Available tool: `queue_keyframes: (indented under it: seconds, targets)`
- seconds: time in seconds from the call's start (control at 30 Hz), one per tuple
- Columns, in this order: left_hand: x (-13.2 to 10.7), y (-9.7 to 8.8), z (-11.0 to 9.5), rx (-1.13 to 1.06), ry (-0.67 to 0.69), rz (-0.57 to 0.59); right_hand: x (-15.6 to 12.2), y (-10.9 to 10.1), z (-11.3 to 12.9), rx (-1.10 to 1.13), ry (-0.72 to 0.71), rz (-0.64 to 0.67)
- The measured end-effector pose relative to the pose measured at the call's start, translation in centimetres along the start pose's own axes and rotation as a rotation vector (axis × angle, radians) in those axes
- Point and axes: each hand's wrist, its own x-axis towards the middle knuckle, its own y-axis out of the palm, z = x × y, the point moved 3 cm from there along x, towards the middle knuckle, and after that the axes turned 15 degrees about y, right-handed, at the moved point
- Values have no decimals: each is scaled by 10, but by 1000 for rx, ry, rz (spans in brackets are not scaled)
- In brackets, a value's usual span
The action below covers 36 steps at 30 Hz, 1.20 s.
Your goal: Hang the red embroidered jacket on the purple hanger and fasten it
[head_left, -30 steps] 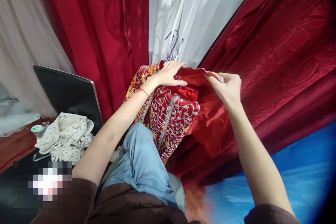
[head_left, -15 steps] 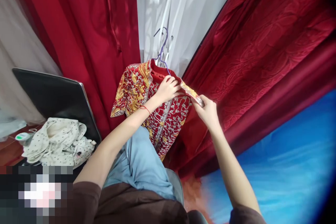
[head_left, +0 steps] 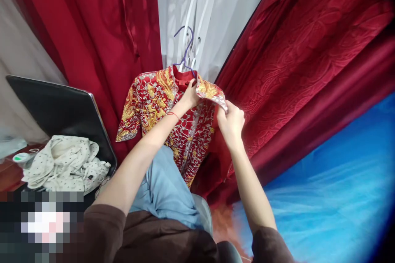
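Note:
A red jacket (head_left: 158, 100) with gold and silver embroidery and a stand-up collar is in front of my knees. A purple wire hanger (head_left: 186, 51) rises from its neck opening. My left hand (head_left: 191, 93) is at the collar on the right front, thumb up, its other fingers partly hidden under the fabric; it appears to grip the jacket there. The edge of the jacket's right-hand shoulder and sleeve is pinched in my right hand (head_left: 231, 121). The hanger's arms are hidden inside the garment.
Red curtains (head_left: 89, 28) and a white drape (head_left: 222, 8) hang behind. At left, a black chair (head_left: 52, 107) bears a cream dotted cloth (head_left: 61, 162), with a green-capped container (head_left: 22, 158) beside it. Blue tulle (head_left: 324, 197) spreads at right.
The jacket's right-hand front and shoulder have turned toward me, showing more gold embroidery. My left hand has slipped partly under the fabric; my right hand has shifted left with the sleeve edge.

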Motion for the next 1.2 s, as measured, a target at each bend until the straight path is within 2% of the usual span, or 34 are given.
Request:
queue_keyframes:
  seconds: [0.07,0.13,0.17,0.27,0.33,0.4,0.5,0.6,0.67,0.7,0.87,0.93,0.97,1.03,1.13,1.2]
  targets:
    - [-25,-2,1,-146,-83,-102,4,15,-23,150,30,31]
    - [-50,-7,0,-187,-66,-176,7,31,-47,298,54,53]
    - [-62,-10,4,-191,-122,-223,6,38,-58,350,65,63]
    - [-98,-17,32,-149,-489,-380,-8,54,-76,398,106,61]
    - [-124,-16,59,-166,-726,-426,-22,60,-82,370,130,37]
    - [-150,-9,88,-277,-826,-374,-33,64,-90,319,147,-19]
    - [-184,0,118,-514,-799,-236,-36,69,-104,305,175,-71]
    - [-207,-5,126,-603,-822,-175,-28,70,-113,353,211,53]
    - [-215,-18,122,-542,-875,-157,-24,58,-112,342,221,97]
    - [-216,-27,119,-492,-904,-157,-24,46,-109,314,220,77]
    - [-214,-77,103,-285,-1039,-223,-42,-33,-74,104,162,-251]
    - [-211,-89,100,-227,-1079,-206,-53,-40,-58,19,104,-334]
    - [-209,-91,98,-201,-1099,-181,-57,-32,-51,-41,74,-329]
    - [-206,-89,94,-163,-1137,-119,-65,9,-36,-196,26,-220]
    - [-201,-75,87,-181,-1159,-57,-79,105,-13,-471,4,32]
    - [-198,-65,83,-219,-1161,-51,-86,162,5,-507,-23,188]
